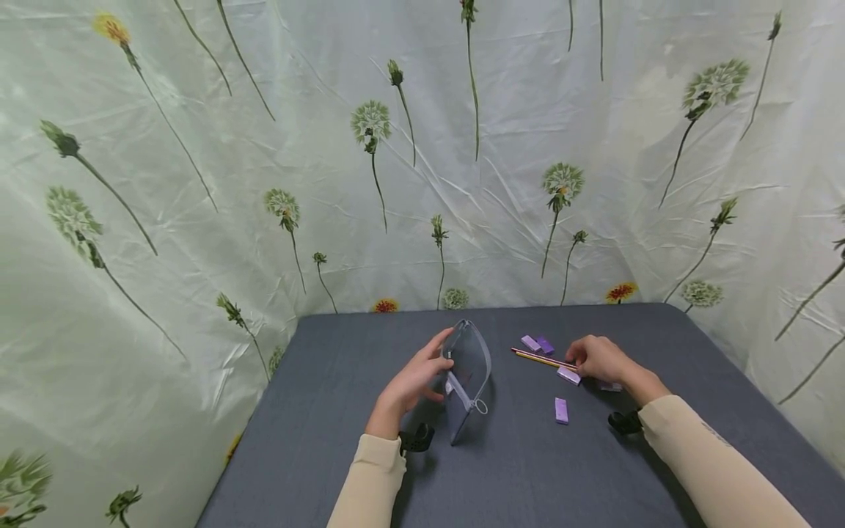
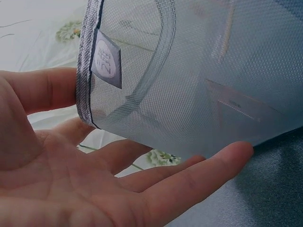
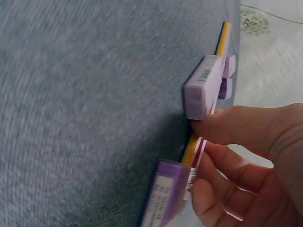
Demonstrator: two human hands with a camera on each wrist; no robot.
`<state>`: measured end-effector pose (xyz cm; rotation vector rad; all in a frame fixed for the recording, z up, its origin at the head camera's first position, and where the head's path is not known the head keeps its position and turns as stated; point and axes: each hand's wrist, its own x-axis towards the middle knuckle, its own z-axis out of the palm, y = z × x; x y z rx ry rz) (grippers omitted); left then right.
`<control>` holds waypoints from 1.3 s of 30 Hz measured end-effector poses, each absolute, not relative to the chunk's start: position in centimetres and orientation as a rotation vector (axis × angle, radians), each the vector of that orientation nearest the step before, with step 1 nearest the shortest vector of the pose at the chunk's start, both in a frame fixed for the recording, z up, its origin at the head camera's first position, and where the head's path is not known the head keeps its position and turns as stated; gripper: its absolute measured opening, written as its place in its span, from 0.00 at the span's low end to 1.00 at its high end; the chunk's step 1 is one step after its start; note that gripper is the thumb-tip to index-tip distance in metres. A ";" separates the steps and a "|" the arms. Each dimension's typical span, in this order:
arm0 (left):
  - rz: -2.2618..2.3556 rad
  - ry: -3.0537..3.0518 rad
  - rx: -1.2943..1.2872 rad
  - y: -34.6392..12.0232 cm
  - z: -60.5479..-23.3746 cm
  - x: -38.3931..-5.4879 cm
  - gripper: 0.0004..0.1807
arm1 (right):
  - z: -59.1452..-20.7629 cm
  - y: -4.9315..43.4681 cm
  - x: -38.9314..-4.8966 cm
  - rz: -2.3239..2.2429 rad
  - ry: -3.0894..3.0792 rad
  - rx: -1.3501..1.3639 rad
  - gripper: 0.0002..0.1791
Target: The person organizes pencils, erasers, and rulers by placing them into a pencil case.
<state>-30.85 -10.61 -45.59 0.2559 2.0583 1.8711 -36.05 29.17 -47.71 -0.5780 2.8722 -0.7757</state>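
Note:
My left hand (image 1: 411, 381) grips a grey mesh zip pouch (image 1: 458, 418) by its edge, thumb on one side and fingers spread underneath. The pouch stands tilted with its mouth gaping, and a ring hangs at the zip. Through the mesh shows a clear triangular piece (image 2: 241, 106), like a set square. At the right, my right hand (image 1: 604, 361) pinches two pencils lying side by side, a yellow pencil (image 3: 223, 40) and a red-and-white one, between thumb and fingers. A light purple eraser (image 3: 201, 90) and a darker-topped eraser (image 3: 161, 194) lie along the pencils.
Two more small purple blocks (image 1: 530, 342) lie beyond the pencil tips. Nearer me, a single lilac eraser (image 1: 561, 411) rests on the dark grey table (image 1: 521, 477). Behind the table's far edge hangs a flower-print curtain (image 1: 422, 183).

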 end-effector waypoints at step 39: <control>1.866 2.056 0.244 -10.7 -45.4 -30.9 0.35 | -44.6 27.9 -32.1 -0.879 2.632 -0.560 0.11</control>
